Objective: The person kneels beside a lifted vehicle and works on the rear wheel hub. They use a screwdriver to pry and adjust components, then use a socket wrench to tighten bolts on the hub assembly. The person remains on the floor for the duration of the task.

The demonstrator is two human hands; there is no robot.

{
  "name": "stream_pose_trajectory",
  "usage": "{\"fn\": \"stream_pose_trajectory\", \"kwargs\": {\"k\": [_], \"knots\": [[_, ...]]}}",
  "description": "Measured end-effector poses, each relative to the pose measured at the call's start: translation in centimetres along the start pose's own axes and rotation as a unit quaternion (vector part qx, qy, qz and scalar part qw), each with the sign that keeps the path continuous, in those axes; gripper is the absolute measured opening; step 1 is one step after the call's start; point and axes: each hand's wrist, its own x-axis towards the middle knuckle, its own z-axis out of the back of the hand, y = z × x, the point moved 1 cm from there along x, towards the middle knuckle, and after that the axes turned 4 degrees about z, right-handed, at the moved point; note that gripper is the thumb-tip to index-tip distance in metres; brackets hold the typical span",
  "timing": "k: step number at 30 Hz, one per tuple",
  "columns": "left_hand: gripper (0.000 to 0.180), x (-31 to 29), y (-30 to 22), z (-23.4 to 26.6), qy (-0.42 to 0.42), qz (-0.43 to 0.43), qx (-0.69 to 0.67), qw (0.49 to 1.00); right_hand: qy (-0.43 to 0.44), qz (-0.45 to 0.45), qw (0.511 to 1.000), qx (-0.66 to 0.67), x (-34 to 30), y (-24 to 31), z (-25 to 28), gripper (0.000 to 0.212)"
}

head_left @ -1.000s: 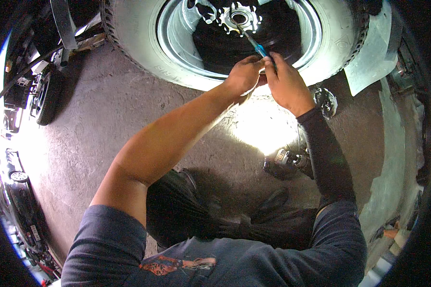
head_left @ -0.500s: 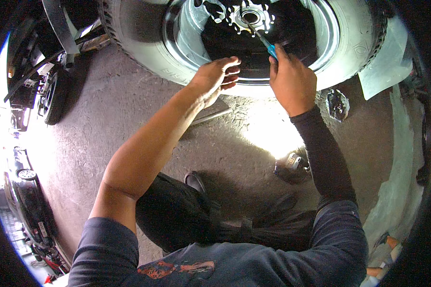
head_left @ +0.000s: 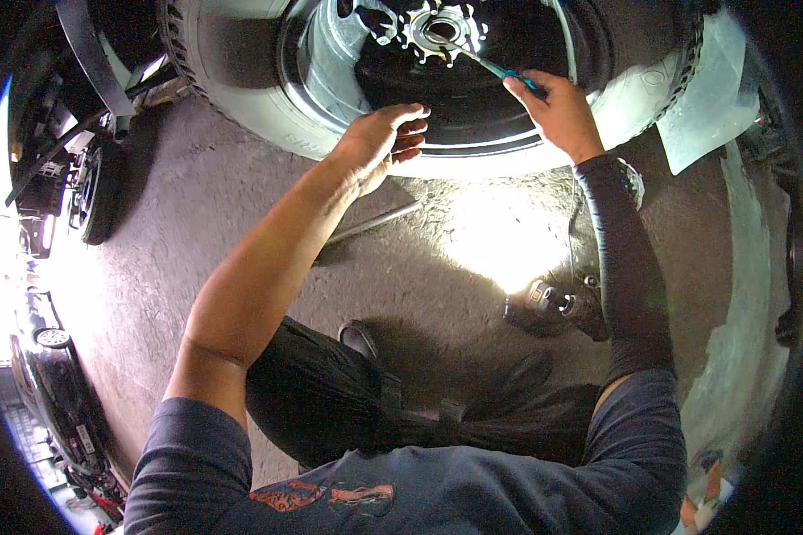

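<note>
A large wheel with a tyre [head_left: 227, 62] stands at the far side, and a shiny toothed hub [head_left: 439, 34] shows in its dark centre. My right hand [head_left: 562, 111] is closed around the blue handle of a screwdriver [head_left: 491, 66]. The screwdriver's shaft slants up and left, its tip at the hub's central opening; exact contact I cannot make out. My left hand [head_left: 375, 147] hovers in front of the tyre's lower edge, fingers loosely bent and apart, holding nothing I can see.
A bright work light [head_left: 542, 296] lies on the floor near my right forearm. A metal bar [head_left: 375, 219] rests below my left hand. At the right is a pale sheet [head_left: 709, 102]; far left, a dark car [head_left: 58, 392] and a smaller wheel [head_left: 103, 192].
My right hand has swung right and slightly down, tilting the screwdriver flatter while its tip stays at the hub. The view has shifted a little; my left hand keeps its pose.
</note>
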Motion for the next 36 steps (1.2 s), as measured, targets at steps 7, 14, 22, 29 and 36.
{"fn": "stream_pose_trajectory", "kwargs": {"k": [7,14,22,29,36], "knots": [[0.031,0.6,-0.1,-1.1,0.005,-0.023,0.033,0.999,-0.044,0.051,0.993,-0.101,-1.9,0.9,-1.2,0.036],[0.030,0.6,0.4,-1.2,0.016,-0.043,0.057,0.997,-0.107,0.047,0.985,-0.130,-4.4,8.1,-4.0,0.038],[0.029,1.2,0.8,1.9,0.014,-0.021,0.028,0.999,-0.095,-0.014,0.980,-0.172,-3.1,13.1,-5.0,0.033],[0.028,-0.2,-0.1,2.9,-0.018,-0.022,0.018,0.999,-0.073,0.068,0.993,-0.065,0.1,5.6,1.0,0.026],[0.025,0.2,-0.8,-0.1,0.012,-0.069,0.021,0.997,-0.001,0.010,0.993,0.121,0.0,-1.3,-0.4,0.037]]}}
